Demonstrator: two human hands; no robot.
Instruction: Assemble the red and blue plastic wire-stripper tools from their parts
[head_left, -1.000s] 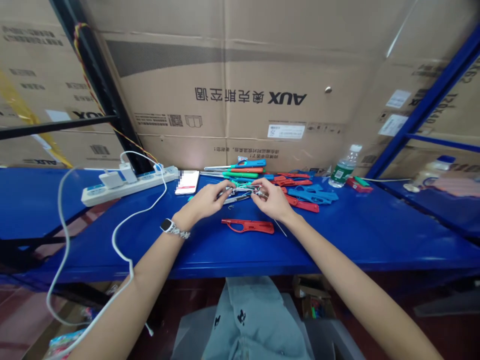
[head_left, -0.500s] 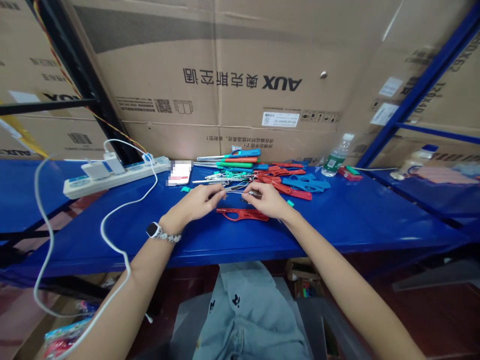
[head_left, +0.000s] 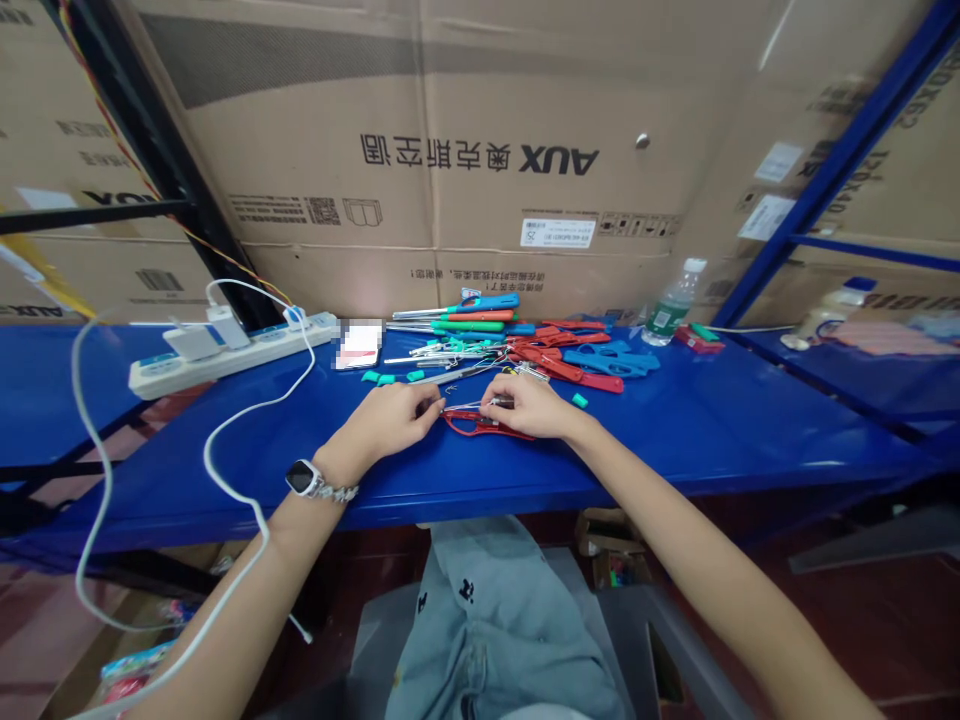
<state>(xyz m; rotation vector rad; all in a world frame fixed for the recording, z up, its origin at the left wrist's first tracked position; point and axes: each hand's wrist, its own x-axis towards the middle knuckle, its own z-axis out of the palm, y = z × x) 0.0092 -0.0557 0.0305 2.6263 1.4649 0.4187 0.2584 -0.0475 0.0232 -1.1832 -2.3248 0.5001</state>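
A red lighter handle shell (head_left: 469,425) lies on the blue table under my fingers, partly covered by my right hand. Between my hands runs a thin pale wire (head_left: 465,407) just over the shell. My left hand (head_left: 397,415) pinches its left end. My right hand (head_left: 534,405) is closed around a small dark part (head_left: 502,402) at the wire's other end; its exact kind is too small to tell. Behind them lie loose red shells (head_left: 555,360), blue shells (head_left: 615,358) and thin metal rods (head_left: 442,358).
Long-nosed lighters (head_left: 480,315) are stacked at the back. Small green pieces (head_left: 580,400) are scattered about. On the left are a white power strip (head_left: 225,350) with cables and a blurred white box (head_left: 361,343); a water bottle (head_left: 670,305) stands right. A large cardboard box (head_left: 480,200) walls the back.
Both hands have moved slightly nearer to me, bringing the wire and dark part down over the red shell. More green pieces and a metal rod now show behind my left hand.
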